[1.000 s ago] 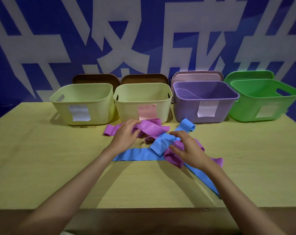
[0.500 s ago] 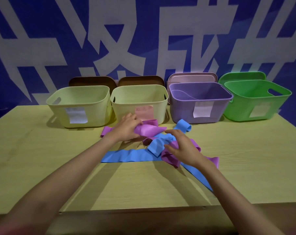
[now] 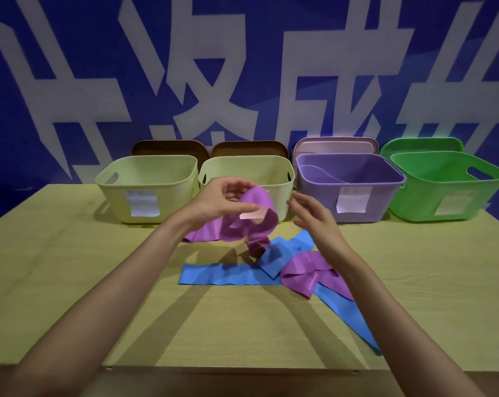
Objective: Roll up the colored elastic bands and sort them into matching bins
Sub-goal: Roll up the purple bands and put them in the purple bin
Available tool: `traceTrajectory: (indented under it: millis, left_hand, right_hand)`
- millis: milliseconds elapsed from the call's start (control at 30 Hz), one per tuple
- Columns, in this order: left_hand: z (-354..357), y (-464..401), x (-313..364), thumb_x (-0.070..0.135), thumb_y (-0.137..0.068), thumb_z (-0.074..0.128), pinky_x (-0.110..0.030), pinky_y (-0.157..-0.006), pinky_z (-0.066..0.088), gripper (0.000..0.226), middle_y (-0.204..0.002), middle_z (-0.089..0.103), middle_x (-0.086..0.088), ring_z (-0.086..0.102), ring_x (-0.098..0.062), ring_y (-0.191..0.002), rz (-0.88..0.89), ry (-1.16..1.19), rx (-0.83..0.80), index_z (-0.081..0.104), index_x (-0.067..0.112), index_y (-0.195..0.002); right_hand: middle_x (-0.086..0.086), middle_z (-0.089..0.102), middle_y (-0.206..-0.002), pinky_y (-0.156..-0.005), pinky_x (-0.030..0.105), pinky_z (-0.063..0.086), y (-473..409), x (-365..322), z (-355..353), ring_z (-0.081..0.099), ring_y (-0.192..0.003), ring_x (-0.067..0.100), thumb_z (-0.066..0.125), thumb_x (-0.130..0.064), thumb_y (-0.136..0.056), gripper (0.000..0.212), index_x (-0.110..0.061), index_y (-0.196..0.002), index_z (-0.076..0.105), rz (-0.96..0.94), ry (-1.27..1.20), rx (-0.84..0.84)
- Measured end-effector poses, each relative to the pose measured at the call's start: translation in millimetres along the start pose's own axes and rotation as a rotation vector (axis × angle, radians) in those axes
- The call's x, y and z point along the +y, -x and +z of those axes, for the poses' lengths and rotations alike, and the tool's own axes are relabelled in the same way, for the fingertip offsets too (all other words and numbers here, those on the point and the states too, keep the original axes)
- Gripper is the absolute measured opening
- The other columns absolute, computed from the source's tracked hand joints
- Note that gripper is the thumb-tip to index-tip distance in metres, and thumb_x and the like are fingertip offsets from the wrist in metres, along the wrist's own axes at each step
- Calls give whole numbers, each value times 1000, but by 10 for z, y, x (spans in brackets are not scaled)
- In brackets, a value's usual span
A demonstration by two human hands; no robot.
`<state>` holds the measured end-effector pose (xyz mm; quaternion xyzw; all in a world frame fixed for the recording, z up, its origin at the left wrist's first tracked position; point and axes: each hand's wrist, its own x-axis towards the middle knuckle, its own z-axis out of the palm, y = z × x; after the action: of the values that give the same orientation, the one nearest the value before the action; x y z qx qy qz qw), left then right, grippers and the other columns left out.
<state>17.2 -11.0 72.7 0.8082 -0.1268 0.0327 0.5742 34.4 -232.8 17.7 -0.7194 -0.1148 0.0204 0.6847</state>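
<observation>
Head view: one person, two bare forearms reaching in from 6 o'clock over a yellow-green table (image 3: 70, 282).
Left hand (image 3: 216, 202): raised above the tabletop, thumb and fingers curled round the upper end of a purple band (image 3: 251, 224), pinching it.
Right hand (image 3: 314, 216): raised at 3 o'clock of the left hand, fingers straight and spread, holding nothing; just beside the lifted purple loop, contact cannot be told.
Purple bands, count: two pieces show; the held one hangs in a loop in front of the second bin, its tail trailing to the table toward 9 o'clock; a second purple band (image 3: 308, 270) lies crumpled under the right forearm. Whether they join cannot be told.
Blue band (image 3: 228, 275): one, flat on the table, long axis running 9 to 3 o'clock, then bending toward 5 o'clock under the right arm.
Bins, count: four in a row at 12 o'clock; pale yellow bin (image 3: 148, 187), second pale yellow bin (image 3: 279, 179), purple bin (image 3: 348, 181), green bin (image 3: 448, 184), each with a paper label.
Lids: four, upright behind the bins.
</observation>
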Motion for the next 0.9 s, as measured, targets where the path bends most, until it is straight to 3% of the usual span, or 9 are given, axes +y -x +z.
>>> traceTrajectory:
  millis: [100, 200, 267, 367, 467, 533, 667, 767, 900]
  left_hand:
    - [-9, 74, 146, 10, -64, 82, -26, -94, 50, 45, -103, 69, 2, 63, -11, -99, 19, 117, -82, 67, 17, -105]
    - [24, 107, 181, 11, -62, 84, -26, -86, 52, 40, -98, 71, 4, 63, -12, -96, 38, 251, -142, 72, 22, -99]
    - [57, 122, 194, 6, -66, 81, -24, -78, 53, 40, -93, 70, 4, 64, -12, -91, 24, 316, -138, 70, 16, -103]
    - [90, 150, 188, 5, -71, 71, -21, -70, 53, 36, -87, 69, 3, 64, -10, -81, -15, 352, -94, 65, 8, -107]
    - [72, 169, 73, 11, -70, 76, -22, -68, 52, 38, -86, 69, -2, 62, -12, -76, -67, 392, -58, 66, 6, -106]
    - [64, 183, -42, 16, -73, 73, -20, -63, 50, 33, -87, 67, -5, 59, -13, -73, -107, 374, -40, 68, 5, -103]
    - [171, 271, -234, 36, -75, 69, -15, -54, 41, 37, -79, 62, -2, 51, -9, -63, -171, 187, -171, 68, 6, -97]
    - [305, 348, -290, 39, -75, 66, -19, -54, 39, 47, -84, 60, -6, 48, -12, -63, -169, 130, -358, 66, 1, -103]
    - [463, 455, -317, 26, -78, 66, -24, -60, 39, 43, -73, 51, 0, 45, -14, -62, -187, 58, -509, 63, 4, -114]
  right_hand:
    - [5, 63, -125, -103, 35, 42, -30, -52, 66, 56, -120, 17, 36, -35, -103, 33, -19, -121, 58, 67, -109, -64]
    - [10, 70, -108, -97, 34, 46, 27, -80, 90, 64, -107, 22, 24, -41, -104, 52, -10, -110, 65, 132, -200, -178]
    - [14, 70, -89, -82, 34, 49, 122, -97, 56, 67, -86, 24, 26, -45, -101, 59, -1, -105, 65, 195, -295, -280]
    - [12, 63, -69, -72, 30, 53, 309, -123, -47, 61, -65, 21, 44, -39, -90, 51, 5, -111, 58, 280, -428, -353]
    - [7, 59, -71, -67, 25, 53, 450, -128, -188, 57, -66, 16, 55, -11, -86, 42, 2, -127, 52, 242, -491, -322]
    - [6, 57, -70, -66, 24, 53, 508, -161, -258, 55, -64, 16, 61, 1, -79, 41, -5, -120, 61, 198, -544, -273]
    - [2, 63, -57, -66, 18, 54, 514, -317, -319, 62, -58, 11, 70, -7, -61, 22, -10, -83, 75, 96, -725, -77]
    - [8, 68, -70, -64, 15, 53, 453, -448, -308, 67, -65, 10, 74, -9, -56, 28, -6, -84, 77, 26, -810, -48]
    - [9, 72, -81, -71, 14, 54, 336, -584, -325, 66, -71, 9, 61, 0, -76, 19, -6, -84, 78, -68, -877, 47]
